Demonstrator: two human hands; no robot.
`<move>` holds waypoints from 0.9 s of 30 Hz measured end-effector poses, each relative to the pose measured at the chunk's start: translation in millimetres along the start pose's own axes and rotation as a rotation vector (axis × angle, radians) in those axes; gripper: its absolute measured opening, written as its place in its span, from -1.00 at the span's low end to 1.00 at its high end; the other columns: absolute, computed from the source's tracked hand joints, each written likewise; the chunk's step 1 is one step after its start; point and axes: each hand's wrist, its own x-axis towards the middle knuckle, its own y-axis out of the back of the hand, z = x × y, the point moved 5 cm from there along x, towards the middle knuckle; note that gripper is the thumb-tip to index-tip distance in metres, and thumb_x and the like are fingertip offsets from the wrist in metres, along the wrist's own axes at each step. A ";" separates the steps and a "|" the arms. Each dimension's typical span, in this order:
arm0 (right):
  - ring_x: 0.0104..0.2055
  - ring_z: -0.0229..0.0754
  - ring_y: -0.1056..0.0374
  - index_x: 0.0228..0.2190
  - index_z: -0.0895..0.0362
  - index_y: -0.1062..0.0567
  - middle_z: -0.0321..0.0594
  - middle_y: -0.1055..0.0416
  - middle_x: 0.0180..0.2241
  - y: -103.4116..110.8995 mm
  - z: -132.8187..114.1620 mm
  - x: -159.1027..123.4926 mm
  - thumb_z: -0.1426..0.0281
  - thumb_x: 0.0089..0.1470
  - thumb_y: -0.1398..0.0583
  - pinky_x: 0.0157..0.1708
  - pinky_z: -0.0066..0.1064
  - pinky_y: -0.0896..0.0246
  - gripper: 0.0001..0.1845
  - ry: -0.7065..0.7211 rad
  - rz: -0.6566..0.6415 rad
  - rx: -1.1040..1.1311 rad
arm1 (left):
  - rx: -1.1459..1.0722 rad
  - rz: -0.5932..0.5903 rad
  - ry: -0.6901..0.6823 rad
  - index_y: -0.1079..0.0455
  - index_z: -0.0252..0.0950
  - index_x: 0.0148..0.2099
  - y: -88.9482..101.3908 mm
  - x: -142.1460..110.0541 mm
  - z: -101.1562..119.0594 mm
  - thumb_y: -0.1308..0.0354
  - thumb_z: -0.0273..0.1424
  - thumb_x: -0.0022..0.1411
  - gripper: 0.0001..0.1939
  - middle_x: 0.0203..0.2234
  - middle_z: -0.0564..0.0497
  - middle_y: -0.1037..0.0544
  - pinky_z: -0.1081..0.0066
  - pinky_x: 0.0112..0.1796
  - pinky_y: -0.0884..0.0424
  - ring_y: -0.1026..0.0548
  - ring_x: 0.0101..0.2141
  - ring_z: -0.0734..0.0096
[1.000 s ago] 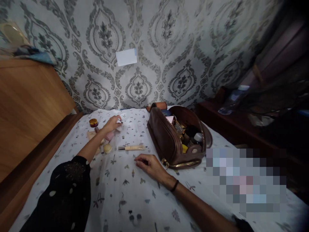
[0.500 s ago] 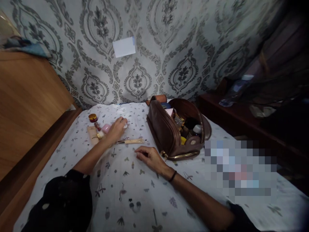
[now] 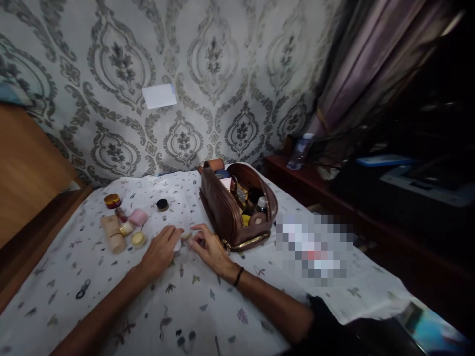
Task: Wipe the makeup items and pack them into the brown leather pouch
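On the white patterned bedsheet [image 3: 193, 301], my left hand [image 3: 160, 251] and my right hand [image 3: 210, 247] meet just in front of an open brown leather toiletry bag [image 3: 222, 212] full of cosmetics. My left fingers are closed over a small white thing [image 3: 177, 244]. My right fingers curl round a beige stick [image 3: 185, 237], mostly hidden between the hands. To the left lie a gold-lidded jar [image 3: 112, 200], a pink jar [image 3: 138, 216], a small black pot [image 3: 162, 203], a beige tube [image 3: 112, 235] and a round compact [image 3: 138, 239].
A wooden headboard [image 3: 29, 168] runs along the left. Patterned wallpaper with a white card [image 3: 159, 95] is behind. A dark side table [image 3: 315, 183] with a water bottle [image 3: 301, 151] stands right of the bed, curtains above it. A blurred patch lies beside the bag.
My left hand came back from the jars toward me and now meets my right hand at the beige stick. A small black pot now lies where the left hand was. The view turned right.
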 end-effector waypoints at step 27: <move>-0.63 -0.35 -0.25 -0.51 0.13 -0.39 -0.40 -0.37 -0.62 -20.8 1.7 -4.5 -0.04 -0.03 -0.33 -0.61 -0.53 -0.10 -0.50 -0.101 -0.269 0.435 | 0.000 0.027 -0.028 -0.20 -0.22 0.29 4.2 -36.1 31.4 0.01 -0.52 0.27 -0.46 0.03 -0.16 -0.46 0.19 -0.09 -0.46 -0.44 0.03 0.10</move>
